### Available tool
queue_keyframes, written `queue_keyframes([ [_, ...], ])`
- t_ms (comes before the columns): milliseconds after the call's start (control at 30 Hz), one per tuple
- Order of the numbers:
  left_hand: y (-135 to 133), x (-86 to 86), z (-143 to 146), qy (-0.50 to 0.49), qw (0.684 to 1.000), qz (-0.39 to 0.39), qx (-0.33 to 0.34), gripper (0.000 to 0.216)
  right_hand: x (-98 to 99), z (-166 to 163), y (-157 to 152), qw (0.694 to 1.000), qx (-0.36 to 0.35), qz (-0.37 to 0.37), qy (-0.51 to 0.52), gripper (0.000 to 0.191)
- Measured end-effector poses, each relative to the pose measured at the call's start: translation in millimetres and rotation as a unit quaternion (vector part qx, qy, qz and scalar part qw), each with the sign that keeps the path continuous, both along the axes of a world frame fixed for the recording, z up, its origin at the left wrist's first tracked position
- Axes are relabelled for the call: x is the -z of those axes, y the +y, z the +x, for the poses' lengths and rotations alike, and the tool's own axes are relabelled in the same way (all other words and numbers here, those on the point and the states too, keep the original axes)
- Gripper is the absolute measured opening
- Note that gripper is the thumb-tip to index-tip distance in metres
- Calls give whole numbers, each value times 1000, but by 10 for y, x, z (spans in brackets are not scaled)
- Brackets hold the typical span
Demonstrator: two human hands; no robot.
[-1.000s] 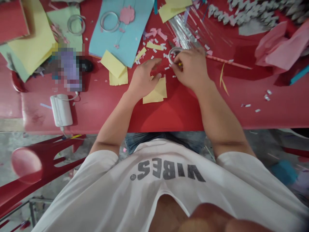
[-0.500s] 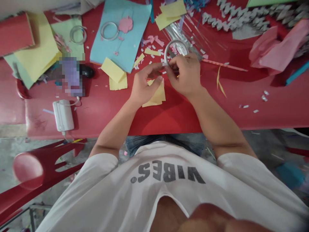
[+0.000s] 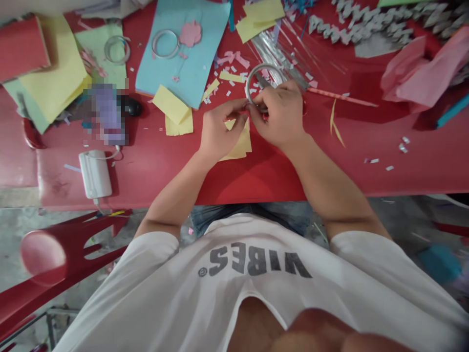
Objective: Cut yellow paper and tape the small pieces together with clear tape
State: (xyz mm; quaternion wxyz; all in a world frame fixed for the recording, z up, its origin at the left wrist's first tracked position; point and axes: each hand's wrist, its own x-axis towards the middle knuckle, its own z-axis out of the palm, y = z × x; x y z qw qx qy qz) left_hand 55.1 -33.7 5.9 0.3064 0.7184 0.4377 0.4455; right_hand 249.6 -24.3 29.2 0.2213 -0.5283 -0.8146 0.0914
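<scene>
At twelve o'clock on the red painted desk (image 3: 154, 183), a thin silvery ring (image 3: 247, 85) stands tilted, clenched at its lower rim by the right hand (image 3: 280, 115). The left hand (image 3: 223, 132) pinches the same rim, both hands working there above a folded pale-yellow paper sheet (image 3: 242, 146).

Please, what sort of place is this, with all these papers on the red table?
It looks like a paper-craft workspace, perhaps a small workshop. Sheets of coloured paper lie on a red table, paper scraps are scattered among them, and zigzag folded paper strips are piled nearby.
</scene>
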Motion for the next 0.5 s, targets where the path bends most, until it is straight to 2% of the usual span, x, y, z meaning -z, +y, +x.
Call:
queue_keyframes([
  [167,0,-47,-42,-14,999,-10,-30,38,20,-33,-43,998,1,-56,38,26],
  [367,138,46,-89,-98,992,-75,8,56,81,-85,-158,993,1,-22,113,32],
  [500,318,140,-249,-135,986,-93,43,59,93,-52,-117,996,9,-9,84,34],
])
